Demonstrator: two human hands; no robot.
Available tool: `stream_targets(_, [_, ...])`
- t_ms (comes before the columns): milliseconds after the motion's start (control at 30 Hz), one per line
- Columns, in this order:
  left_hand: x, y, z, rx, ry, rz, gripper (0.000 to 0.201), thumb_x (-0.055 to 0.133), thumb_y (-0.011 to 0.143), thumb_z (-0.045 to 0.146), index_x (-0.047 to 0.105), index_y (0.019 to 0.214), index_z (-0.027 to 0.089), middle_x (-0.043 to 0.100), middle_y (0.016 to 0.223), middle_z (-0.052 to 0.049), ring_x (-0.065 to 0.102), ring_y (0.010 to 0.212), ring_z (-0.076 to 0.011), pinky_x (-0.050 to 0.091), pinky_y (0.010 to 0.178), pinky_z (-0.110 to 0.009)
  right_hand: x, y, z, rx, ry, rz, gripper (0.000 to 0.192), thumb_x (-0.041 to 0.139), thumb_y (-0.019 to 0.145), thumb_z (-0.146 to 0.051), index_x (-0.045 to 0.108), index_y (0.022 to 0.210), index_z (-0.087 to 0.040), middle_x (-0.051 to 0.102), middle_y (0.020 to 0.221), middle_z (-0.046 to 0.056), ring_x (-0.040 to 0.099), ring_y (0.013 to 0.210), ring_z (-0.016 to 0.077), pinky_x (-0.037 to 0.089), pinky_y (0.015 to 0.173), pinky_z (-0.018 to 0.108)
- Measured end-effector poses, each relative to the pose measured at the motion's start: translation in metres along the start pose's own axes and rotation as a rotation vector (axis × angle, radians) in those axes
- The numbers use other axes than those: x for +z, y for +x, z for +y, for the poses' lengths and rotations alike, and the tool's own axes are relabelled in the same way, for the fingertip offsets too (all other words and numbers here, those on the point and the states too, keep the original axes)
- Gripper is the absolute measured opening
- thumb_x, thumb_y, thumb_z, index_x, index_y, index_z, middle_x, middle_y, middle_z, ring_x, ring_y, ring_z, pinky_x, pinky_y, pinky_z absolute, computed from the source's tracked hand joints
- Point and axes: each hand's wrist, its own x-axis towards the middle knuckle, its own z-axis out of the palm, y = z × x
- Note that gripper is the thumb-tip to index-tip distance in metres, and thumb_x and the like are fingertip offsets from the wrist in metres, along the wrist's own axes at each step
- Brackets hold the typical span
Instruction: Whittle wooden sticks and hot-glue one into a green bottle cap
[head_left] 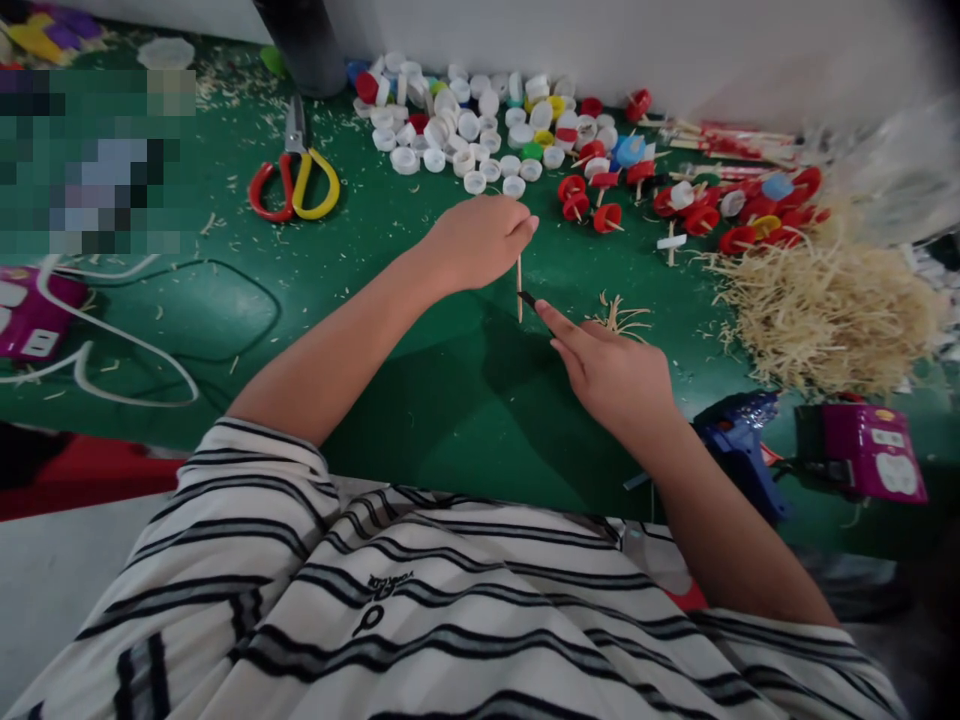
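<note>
1 pr scissors (294, 180), 1 glue gun (739, 440), 2 hands (480, 240), 1 stick (519, 290).

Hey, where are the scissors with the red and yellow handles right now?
In the head view the scissors lie on the green table, upper left of the left hand, just left of the pile of white bottle caps.

Green table (420, 400); white wall (675, 45) behind
</note>
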Motion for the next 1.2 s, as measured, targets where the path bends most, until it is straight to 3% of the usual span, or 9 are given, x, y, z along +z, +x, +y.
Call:
stream_targets(333, [0.001,0.003,0.003,0.012,0.034,0.015,0.043,0.036,0.109,0.04,0.041,0.069,0.024,0.043,0.064,-0.004,0.052,0.069,-0.022,0.035,0.07,-0.04,-0.004,0.013,-0.007,-0.011,-0.023,-0.023,0.059,0.026,0.116,-0.04,0.028,0.175,-0.043,0.075,0.119,0.008,0.063,0.077,0.018,0.022,0.058,0.033])
stream_targets(567, [0.001,0.001,0.001,0.013,0.019,0.035,0.041,0.039,0.107,0.04,0.035,0.07,0.024,0.039,0.062,-0.002,0.041,0.062,-0.0185,0.032,0.066,-0.038,0.005,0.007,-0.002,-0.049,0.002,0.02,0.062,0.031,0.114,-0.033,0.027,0.175,-0.044,0.076,0.114,0.006,0.063,0.074,0.0173,0.02,0.056,0.034])
stream_targets(733, [0.002,0.0,-0.002,-0.006,0.019,0.043,0.041,0.039,0.107,0.039,0.033,0.069,0.024,0.041,0.063,-0.003,0.041,0.062,-0.019,0.032,0.066,-0.038,0.012,-0.001,0.001,-0.048,0.013,0.03,0.064,0.036,0.112,-0.029,0.029,0.175,-0.043,0.076,0.11,0.004,0.062,0.069,0.0165,0.019,0.054,0.034])
stream_targets(967, [0.004,0.0,0.004,0.049,0.03,0.045,0.041,0.038,0.108,0.035,0.032,0.068,0.024,0.042,0.064,-0.002,0.037,0.06,-0.0177,0.03,0.067,-0.038,0.003,0.009,-0.002,-0.065,-0.031,0.035,0.062,0.035,0.113,-0.028,0.034,0.173,-0.041,0.075,0.106,0.005,0.065,0.072,0.0174,0.017,0.055,0.035])
stream_targets(1200, [0.001,0.0,0.004,0.01,0.019,0.035,0.041,0.04,0.109,0.034,0.034,0.069,0.023,0.039,0.063,-0.001,0.036,0.059,-0.0164,0.027,0.065,-0.037,0.008,0.005,-0.004,-0.063,-0.031,0.021,0.068,0.037,0.111,-0.025,0.025,0.176,-0.042,0.075,0.108,0.006,0.064,0.07,0.0171,0.022,0.056,0.032])
